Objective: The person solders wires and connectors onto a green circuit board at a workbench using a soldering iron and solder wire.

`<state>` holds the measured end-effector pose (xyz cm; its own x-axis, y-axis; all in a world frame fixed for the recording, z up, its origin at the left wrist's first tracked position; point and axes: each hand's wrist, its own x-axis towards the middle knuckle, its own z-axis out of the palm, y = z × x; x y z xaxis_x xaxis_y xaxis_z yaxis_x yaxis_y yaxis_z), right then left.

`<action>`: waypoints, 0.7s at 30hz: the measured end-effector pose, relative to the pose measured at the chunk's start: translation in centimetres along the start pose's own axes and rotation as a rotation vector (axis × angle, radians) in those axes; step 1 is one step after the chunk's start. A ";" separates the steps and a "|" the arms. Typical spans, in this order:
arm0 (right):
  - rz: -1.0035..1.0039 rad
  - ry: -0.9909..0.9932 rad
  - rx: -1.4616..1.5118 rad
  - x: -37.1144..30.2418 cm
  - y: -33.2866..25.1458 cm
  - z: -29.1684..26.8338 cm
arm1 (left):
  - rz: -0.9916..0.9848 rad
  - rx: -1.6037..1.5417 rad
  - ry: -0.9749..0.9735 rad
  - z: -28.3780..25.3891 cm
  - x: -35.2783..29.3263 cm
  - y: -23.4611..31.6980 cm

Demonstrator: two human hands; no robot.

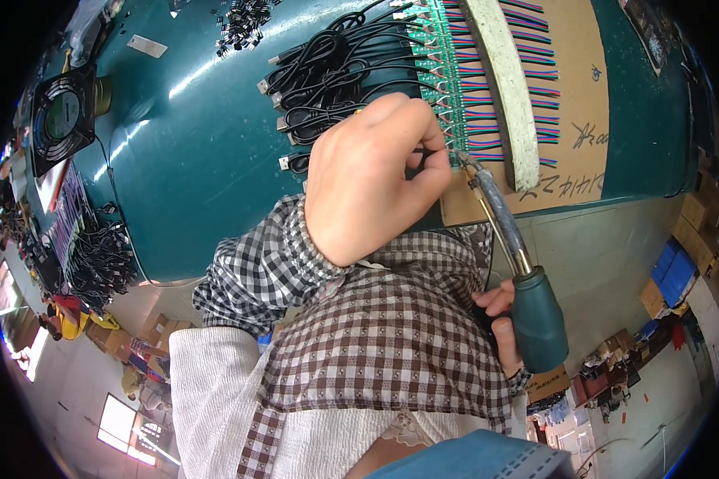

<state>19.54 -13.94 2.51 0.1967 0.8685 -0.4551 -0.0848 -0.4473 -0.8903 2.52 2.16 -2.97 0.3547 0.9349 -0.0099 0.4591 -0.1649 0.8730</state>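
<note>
A glossy green table (208,128) stands above pale floor (615,255), cardboard (579,104) bearing a slim circuit board (441,60). The left hand (371,172) pinches fingertips together there, hold hidden; the right hand (504,339) curls round a smooth-handled soldering iron (540,323).

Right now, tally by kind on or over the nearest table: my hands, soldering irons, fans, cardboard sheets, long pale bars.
Hands: 2 (left hand, right hand)
Soldering iron: 1
Fan: 1
Cardboard sheet: 1
Long pale bar: 1
Total: 6
</note>
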 end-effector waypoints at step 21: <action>-0.230 0.024 0.153 1.0 0.1 -0.4 | 0.009 0.018 0.010 -0.7 -0.2 0.7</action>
<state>20.09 -13.18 1.94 0.2505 0.9375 -0.2414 -0.1812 -0.1996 -0.9630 2.18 2.12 -1.99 0.3505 0.9365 0.0032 0.4707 -0.1791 0.8639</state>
